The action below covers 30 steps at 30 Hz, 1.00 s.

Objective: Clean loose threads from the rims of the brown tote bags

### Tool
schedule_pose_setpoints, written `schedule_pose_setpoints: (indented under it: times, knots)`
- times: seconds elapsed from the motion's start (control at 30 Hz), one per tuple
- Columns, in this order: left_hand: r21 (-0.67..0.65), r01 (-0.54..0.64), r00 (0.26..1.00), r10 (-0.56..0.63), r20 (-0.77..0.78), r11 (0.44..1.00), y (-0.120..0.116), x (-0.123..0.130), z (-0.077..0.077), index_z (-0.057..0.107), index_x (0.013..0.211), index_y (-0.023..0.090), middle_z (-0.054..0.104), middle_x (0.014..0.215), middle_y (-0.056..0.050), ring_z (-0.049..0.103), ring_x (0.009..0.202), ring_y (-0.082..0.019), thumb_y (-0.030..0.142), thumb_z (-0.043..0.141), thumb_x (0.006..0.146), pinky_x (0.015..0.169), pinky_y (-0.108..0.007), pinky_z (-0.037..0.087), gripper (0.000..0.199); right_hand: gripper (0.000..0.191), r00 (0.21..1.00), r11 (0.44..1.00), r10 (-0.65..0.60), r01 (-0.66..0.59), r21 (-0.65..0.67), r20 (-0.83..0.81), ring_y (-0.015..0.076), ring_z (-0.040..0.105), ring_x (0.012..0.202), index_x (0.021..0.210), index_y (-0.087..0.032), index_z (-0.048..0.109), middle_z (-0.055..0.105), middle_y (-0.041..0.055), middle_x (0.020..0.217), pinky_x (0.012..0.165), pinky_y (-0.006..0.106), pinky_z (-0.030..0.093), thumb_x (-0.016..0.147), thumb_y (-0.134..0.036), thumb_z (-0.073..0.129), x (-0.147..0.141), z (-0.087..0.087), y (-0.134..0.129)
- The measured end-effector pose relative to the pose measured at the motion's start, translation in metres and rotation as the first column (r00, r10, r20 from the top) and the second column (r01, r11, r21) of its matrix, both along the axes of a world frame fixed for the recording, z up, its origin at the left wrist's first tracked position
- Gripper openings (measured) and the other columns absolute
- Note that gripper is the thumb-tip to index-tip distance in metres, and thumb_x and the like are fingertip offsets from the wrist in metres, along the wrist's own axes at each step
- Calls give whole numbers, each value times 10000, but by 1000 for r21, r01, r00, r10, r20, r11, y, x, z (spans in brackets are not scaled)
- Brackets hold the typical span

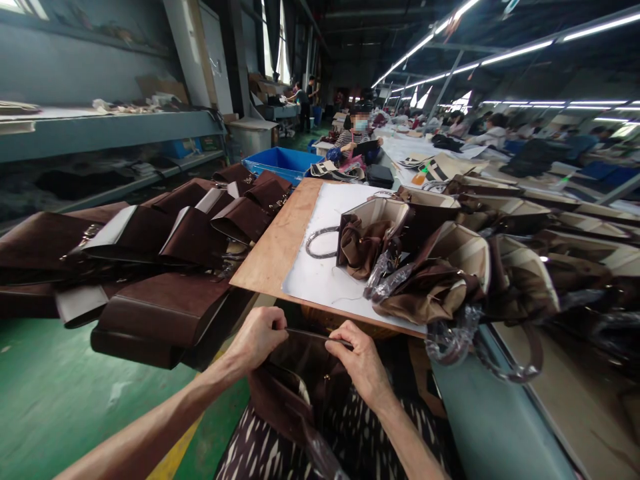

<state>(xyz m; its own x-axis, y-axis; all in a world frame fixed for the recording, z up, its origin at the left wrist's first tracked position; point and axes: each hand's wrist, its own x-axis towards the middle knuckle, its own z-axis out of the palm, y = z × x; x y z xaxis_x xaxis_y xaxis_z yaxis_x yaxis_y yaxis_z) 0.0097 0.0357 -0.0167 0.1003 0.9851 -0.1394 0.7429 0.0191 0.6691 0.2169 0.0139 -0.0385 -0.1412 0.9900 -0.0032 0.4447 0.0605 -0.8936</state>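
Observation:
A dark brown bag (285, 397) rests on the person's lap, over a dark patterned garment. My left hand (263, 332) is closed on the left end of the bag's upper edge. At the right end of that same edge, the thumb and fingers of my right hand (354, 352) pinch it. The edge runs nearly straight between the two hands, just below the front of the board. A plastic-wrapped strap (323, 453) hangs from the bag toward the bottom of the view.
Brown bag pieces (155, 310) are piled at left. A wooden board (275, 247) with white paper (320, 267) lies ahead, bearing open bags (445, 267) that continue rightward. Behind it are a blue bin (283, 163) and a seated person (353, 140). Blue-grey surface (500, 413) at lower right.

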Motion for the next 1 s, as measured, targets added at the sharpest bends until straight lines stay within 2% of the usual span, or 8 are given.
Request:
schedule_pose_setpoints:
  times: [0.2, 0.53, 0.67, 0.8, 0.9, 1.0]
  knots:
    - [18, -15, 1000, 16, -20, 1000, 0, 3, -1, 447, 507, 135, 436, 517, 36, 400, 549, -92, 95, 494, 576, 521, -218, 229, 93, 99, 1000, 1000, -14, 14, -4, -1, 114, 492, 716, 641, -176, 574, 485, -26, 725, 685, 226, 346, 730, -211, 548, 1, -1, 1]
    - [3, -17, 999, 17, -31, 1000, 4, 5, 0, 423, 505, 143, 387, 474, 49, 379, 522, -89, 128, 506, 593, 505, -212, 235, 122, 102, 1000, 1000, -28, 28, -10, 9, 114, 498, 698, 638, -179, 590, 482, -26, 710, 662, 232, 354, 733, -194, 556, 1, -1, 1]
    - [-2, 6, 999, -6, 35, 1000, 3, 3, -5, 411, 529, 147, 367, 476, 59, 354, 517, -84, 156, 524, 602, 492, -202, 233, 134, 84, 984, 992, -56, 35, 124, 168, 120, 507, 753, 655, -192, 594, 524, -25, 748, 706, 235, 359, 739, -201, 593, 3, 0, 0]
    - [-11, 22, 996, -21, 82, 1000, 2, 1, -6, 407, 560, 150, 364, 493, 68, 347, 520, -81, 174, 542, 609, 488, -196, 237, 145, 71, 927, 958, -18, -92, 272, 376, 132, 524, 812, 700, -204, 621, 617, -17, 788, 797, 256, 346, 768, -209, 601, 4, 2, 3]
    - [-35, 31, 995, -27, 100, 999, 1, 1, -2, 420, 569, 150, 373, 496, 69, 354, 521, -82, 171, 543, 607, 493, -195, 247, 130, 84, 870, 941, 32, -192, 277, 492, 130, 553, 805, 760, -219, 649, 658, -14, 787, 798, 252, 347, 797, -207, 575, 2, 4, 7]
    - [-55, 32, 993, -26, 111, 998, 1, 3, 0, 438, 577, 147, 385, 496, 66, 359, 519, -84, 162, 537, 601, 493, -195, 247, 103, 133, 806, 942, 87, -258, 215, 586, 132, 584, 783, 768, -229, 659, 678, -13, 785, 747, 242, 357, 824, -253, 541, -5, 9, 10]
